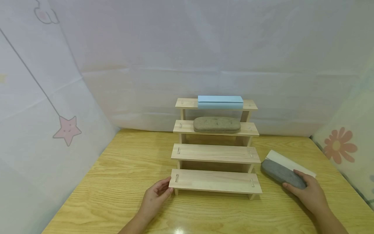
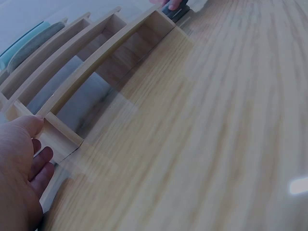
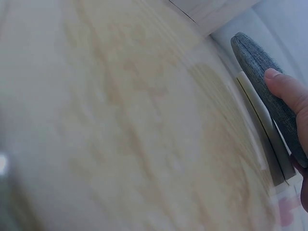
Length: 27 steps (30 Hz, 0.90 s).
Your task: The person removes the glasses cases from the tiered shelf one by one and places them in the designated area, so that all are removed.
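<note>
Right of the 4-tier wooden rack [image 1: 215, 152], 1 grey case [image 1: 280, 172] is gripped by the right hand [image 1: 311, 194], beside 1 white box [image 1: 287, 161]; the rack's lowest tier is pinched leftmost by the left hand [image 1: 154, 197].

Tabletop [image 1: 122, 175]: broad passage left of the four-tier wooden stand [image 1: 214, 180]; direct approach in front, between the hands. The two lower treads lie bare and accessible from above and from the front. Second tread from top: olive-brown spectacle case [image 1: 217, 124] obstructs the middle; short free lengths at both ends. Top tread: light-blue case [image 1: 220, 102] blocks centre and right, with bare board either side. Behind, the cloth backdrop [image 1: 140, 81] limits rear access. Lowest tread's left end: obstructed by the left hand [image 1: 155, 198]. Right side: grey spectacle case [image 1: 281, 174], gripped by the right hand [image 1: 312, 195], and white case [image 1: 287, 161] narrow the passage beside the stand.
</note>
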Available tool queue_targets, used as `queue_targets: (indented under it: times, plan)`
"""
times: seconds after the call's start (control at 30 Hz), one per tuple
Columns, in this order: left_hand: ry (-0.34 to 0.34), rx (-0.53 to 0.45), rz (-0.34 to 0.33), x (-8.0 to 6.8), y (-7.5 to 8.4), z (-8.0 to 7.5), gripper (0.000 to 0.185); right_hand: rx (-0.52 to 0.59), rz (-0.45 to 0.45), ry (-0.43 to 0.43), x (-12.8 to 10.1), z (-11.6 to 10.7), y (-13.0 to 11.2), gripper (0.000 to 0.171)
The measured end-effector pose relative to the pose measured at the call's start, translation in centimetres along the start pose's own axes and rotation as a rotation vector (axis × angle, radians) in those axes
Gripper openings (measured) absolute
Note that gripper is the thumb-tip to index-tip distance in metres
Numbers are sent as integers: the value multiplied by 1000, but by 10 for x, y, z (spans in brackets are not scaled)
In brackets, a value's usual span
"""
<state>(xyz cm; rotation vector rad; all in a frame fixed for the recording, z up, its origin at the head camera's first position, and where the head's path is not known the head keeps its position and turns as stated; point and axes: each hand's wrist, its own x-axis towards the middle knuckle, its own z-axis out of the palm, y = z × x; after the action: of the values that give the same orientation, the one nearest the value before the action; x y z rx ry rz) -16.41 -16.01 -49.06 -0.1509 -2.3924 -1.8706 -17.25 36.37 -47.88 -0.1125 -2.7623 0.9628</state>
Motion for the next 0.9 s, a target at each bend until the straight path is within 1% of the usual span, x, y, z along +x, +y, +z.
queue_targets:
  times: [0.1, 0.2, 0.33, 0.8, 0.9]
  plan:
    - [-1, 0, -16, 0, 0, 0, 41, 10, -7, 6, -2, 2, -1, 83]
    - [-1, 6, -13, 0, 0, 0, 41, 19, 0, -8, -3, 4, -1, 82]
    - [-2, 9, -18, 0, 1, 0, 41, 1, 12, -21, -4, 7, 1, 82]
    - [1, 6, -18, 0, 2, 0, 41, -46, -43, 1, -6, 10, 3, 81]
    - [-1, 4, -20, 0, 1, 0, 41, -59, -63, 24, -7, 12, 4, 80]
